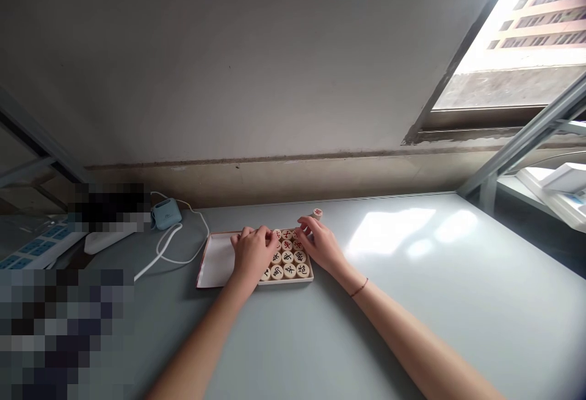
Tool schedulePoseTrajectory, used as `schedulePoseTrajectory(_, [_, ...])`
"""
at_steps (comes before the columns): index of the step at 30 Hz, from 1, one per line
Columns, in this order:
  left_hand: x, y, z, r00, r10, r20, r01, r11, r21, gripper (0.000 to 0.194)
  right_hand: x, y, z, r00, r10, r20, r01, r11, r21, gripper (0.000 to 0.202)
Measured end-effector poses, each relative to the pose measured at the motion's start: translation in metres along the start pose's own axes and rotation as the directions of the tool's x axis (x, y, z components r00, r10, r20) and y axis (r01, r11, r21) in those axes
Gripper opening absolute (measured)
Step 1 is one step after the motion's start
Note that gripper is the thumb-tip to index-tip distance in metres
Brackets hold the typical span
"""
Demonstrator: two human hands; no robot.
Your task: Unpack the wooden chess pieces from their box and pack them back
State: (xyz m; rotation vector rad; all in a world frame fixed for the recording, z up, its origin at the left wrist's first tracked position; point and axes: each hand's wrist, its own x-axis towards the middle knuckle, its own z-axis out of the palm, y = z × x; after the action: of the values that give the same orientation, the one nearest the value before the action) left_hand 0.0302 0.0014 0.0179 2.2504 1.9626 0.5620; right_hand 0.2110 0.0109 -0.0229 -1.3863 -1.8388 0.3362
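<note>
A shallow white box [286, 283] holds rows of round wooden Chinese chess pieces [287, 257], some marked in red and others in black. My left hand [253, 252] lies over the left part of the pieces, its fingers bent and apart; it hides what is beneath, and no piece shows in its grasp. At the far right corner of the box, my right hand [321, 245] curves its parted fingers over the red pieces, touching or just above them. One chess piece [317, 212] with a red character stands outside the box, just beyond my right hand.
An open white lid or tray [217, 259] with a reddish edge adjoins the box on the left. Farther left are a light-blue device [166, 214], a white cable [167, 243] and a power strip [41, 247]. Sunlight falls on the grey table [412, 314] near the window.
</note>
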Motion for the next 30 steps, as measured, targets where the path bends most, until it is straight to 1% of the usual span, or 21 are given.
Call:
schedulePoseTrajectory(3, [0.001,0.0,-0.002,0.999,-0.039,0.017,0.04,0.997,-0.07,0.02,0.001,-0.002,-0.002,0.995,-0.073,-0.073,0.072,0.997,-0.011,0.017])
schedulePoseTrajectory(6, [0.0,0.0,-0.006,0.999,-0.043,-0.032,0.039,0.992,-0.122,0.015,-0.001,-0.01,-0.006,0.961,-0.217,-0.173,0.212,0.976,-0.045,0.013])
schedulePoseTrajectory(9, [-0.004,0.002,-0.012,0.995,-0.028,-0.093,0.007,0.977,-0.212,0.012,-0.004,-0.024,-0.008,0.923,-0.349,-0.163,0.344,0.937,-0.059,0.021])
schedulePoseTrajectory(11, [-0.007,0.005,-0.016,0.996,-0.008,-0.086,-0.021,0.941,-0.337,0.012,-0.007,-0.032,-0.007,0.903,-0.409,-0.133,0.405,0.913,-0.055,0.027])
schedulePoseTrajectory(13, [-0.009,0.007,-0.019,0.999,0.011,-0.042,-0.03,0.874,-0.485,0.015,-0.01,-0.038,-0.005,0.891,-0.436,-0.13,0.433,0.9,-0.05,0.027])
schedulePoseTrajectory(16, [-0.011,0.007,-0.016,0.999,0.007,0.05,0.028,0.746,-0.665,0.02,-0.013,-0.043,-0.004,0.882,-0.439,-0.17,0.436,0.898,-0.053,0.023])
schedulePoseTrajectory(18, [-0.01,0.004,-0.01,0.995,-0.002,0.097,0.074,0.659,-0.749,0.023,-0.013,-0.043,-0.004,0.873,-0.448,-0.194,0.444,0.894,-0.064,0.021])
schedulePoseTrajectory(21, [-0.007,-0.002,-0.003,0.993,-0.04,0.114,0.117,0.537,-0.836,0.025,-0.01,-0.04,-0.01,0.861,-0.467,-0.201,0.459,0.884,-0.09,0.018])
schedulePoseTrajectory(23, [-0.005,-0.007,0.0,0.991,-0.069,0.113,0.133,0.471,-0.872,0.027,-0.004,-0.033,-0.019,0.866,-0.448,-0.221,0.438,0.894,-0.095,0.014])
schedulePoseTrajectory(25, [-0.003,-0.012,0.001,0.99,-0.083,0.113,0.138,0.423,-0.895,0.029,0.003,-0.02,-0.031,0.89,-0.354,-0.289,0.346,0.935,-0.078,0.009])
schedulePoseTrajectory(26, [-0.002,-0.014,0.001,0.99,-0.086,0.109,0.134,0.406,-0.904,0.029,0.006,-0.012,-0.037,0.902,-0.278,-0.331,0.272,0.96,-0.065,0.008])
schedulePoseTrajectory(28, [-0.002,-0.018,0.001,0.991,-0.095,0.093,0.122,0.384,-0.915,0.031,0.011,0.008,-0.048,0.916,-0.082,-0.393,0.065,0.996,-0.058,0.011])
schedulePoseTrajectory(30, [-0.001,-0.019,0.001,0.99,-0.105,0.092,0.125,0.378,-0.917,0.033,0.013,0.029,-0.053,0.92,0.07,-0.385,-0.105,0.992,-0.072,0.014])
